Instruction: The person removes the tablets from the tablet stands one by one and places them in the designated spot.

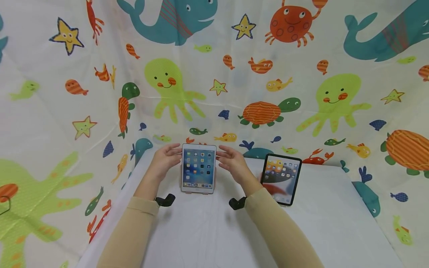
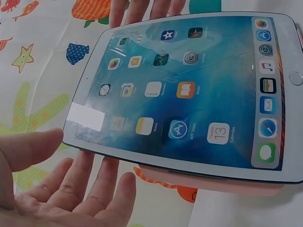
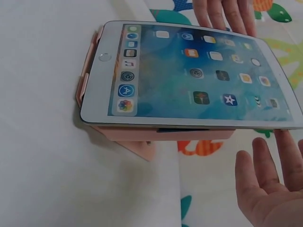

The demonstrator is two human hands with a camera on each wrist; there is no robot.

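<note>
The left hand point(image 1: 163, 159) and the right hand point(image 1: 235, 164) are framing the two long sides of a white tablet point(image 1: 199, 168), near its upper corners. On both hands the fingers point(image 2: 78, 176) are extending in a relaxed way, and they are not closing around anything. Some fingertips of the left hand are meeting the tablet's side edge, and the left thumb is pointing at the upper corner, though I cannot tell if it is pressing there. On the other side, at least one right fingertip is touching the opposite edge, while other fingers are hanging just apart from it. The white tablet is standing upright, leaning back on a pink stand point(image 3: 189, 134), and its screen is showing rows of app icons. This pair is occupying a place near the back edge of the white desk point(image 1: 207, 234), closer to the back left corner than to the right one. A black-framed tablet point(image 1: 281, 178) is also leaning near the back edge, toward the back right corner, and the right one of the beige sleeves point(image 1: 125, 234) is passing before its lower left part. Behind the desk, a cloth point(image 1: 207, 69) printed with sea animals is hanging.
</note>
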